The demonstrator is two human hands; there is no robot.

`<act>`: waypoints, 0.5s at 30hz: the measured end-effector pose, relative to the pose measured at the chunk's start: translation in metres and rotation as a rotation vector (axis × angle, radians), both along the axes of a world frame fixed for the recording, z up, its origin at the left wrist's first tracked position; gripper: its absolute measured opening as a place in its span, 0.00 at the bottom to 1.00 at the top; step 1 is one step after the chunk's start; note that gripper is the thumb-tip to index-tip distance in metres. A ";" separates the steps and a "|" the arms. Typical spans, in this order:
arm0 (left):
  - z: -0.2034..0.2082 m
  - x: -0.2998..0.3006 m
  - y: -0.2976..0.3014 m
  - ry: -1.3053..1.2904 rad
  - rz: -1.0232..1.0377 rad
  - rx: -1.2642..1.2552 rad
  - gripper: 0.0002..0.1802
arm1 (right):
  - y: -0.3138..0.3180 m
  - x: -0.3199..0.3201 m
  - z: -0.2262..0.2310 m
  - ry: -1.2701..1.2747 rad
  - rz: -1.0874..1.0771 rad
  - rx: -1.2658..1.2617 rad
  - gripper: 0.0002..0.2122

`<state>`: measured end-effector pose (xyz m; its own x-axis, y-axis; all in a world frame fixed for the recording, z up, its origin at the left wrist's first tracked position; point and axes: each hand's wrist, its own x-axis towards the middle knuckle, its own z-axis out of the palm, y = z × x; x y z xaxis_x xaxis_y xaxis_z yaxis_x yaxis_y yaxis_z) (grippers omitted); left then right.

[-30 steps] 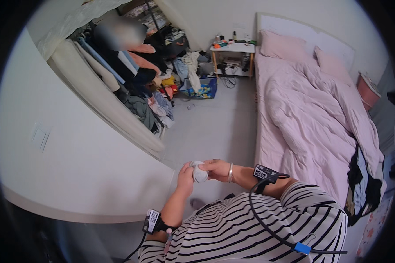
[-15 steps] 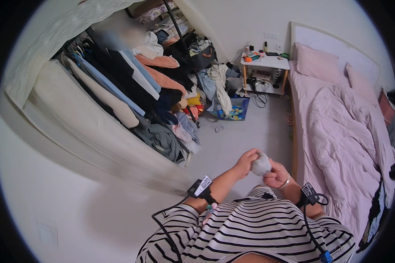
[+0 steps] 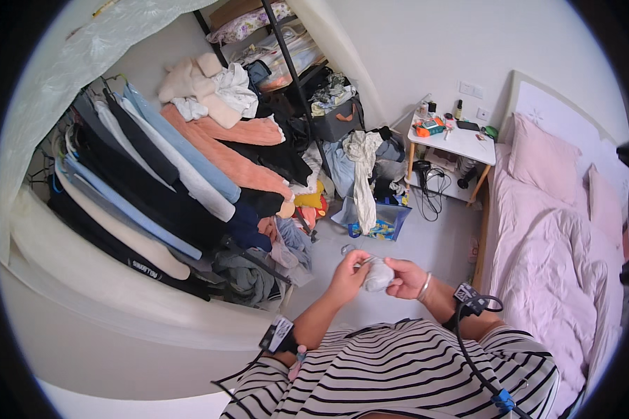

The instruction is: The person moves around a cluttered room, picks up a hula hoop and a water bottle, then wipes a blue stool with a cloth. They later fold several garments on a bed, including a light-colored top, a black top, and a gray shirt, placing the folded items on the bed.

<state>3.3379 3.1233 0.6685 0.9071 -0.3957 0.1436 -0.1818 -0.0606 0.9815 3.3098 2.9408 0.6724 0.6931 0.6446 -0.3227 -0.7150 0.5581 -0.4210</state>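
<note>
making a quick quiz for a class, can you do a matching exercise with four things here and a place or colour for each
1. balled grey cloth
2. silver-coloured bangle
3. blue patterned bag
4. pillows

A. on the floor
B. pale pink
C. between left hand and right hand
D. on the right wrist

Pairs: 1-C; 2-D; 3-A; 4-B

Forearms (image 3: 319, 318) angle inward; left grip (image 3: 348, 276) and right grip (image 3: 407, 281) face each other, curled.
</note>
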 end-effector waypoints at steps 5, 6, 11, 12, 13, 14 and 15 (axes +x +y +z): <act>-0.005 0.087 0.034 -0.129 0.180 0.340 0.05 | 0.028 0.103 -0.010 -0.143 0.296 0.088 0.12; -0.008 0.110 0.037 0.068 0.168 0.205 0.05 | 0.038 0.122 -0.014 -0.118 0.205 -0.113 0.13; 0.037 0.214 0.054 0.497 0.219 -0.350 0.08 | 0.035 0.232 -0.019 -0.054 -0.168 -0.071 0.11; 0.062 0.235 0.058 0.378 0.100 -0.480 0.09 | 0.024 0.251 -0.021 -0.063 -0.234 -0.083 0.11; 0.092 0.252 0.061 0.368 0.084 -0.516 0.10 | 0.015 0.272 -0.025 -0.050 -0.304 -0.130 0.11; 0.123 0.263 0.065 0.144 -0.134 -0.618 0.10 | 0.007 0.291 -0.030 -0.045 -0.344 -0.171 0.11; 0.154 0.266 0.074 -0.078 -0.217 -0.535 0.11 | 0.000 0.309 -0.038 -0.007 -0.394 -0.250 0.10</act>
<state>3.6039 3.1975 0.8229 0.7921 -0.4252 0.4379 -0.2080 0.4864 0.8486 3.6189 2.9410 0.6344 0.8721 0.2343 -0.4296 -0.4656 0.6673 -0.5813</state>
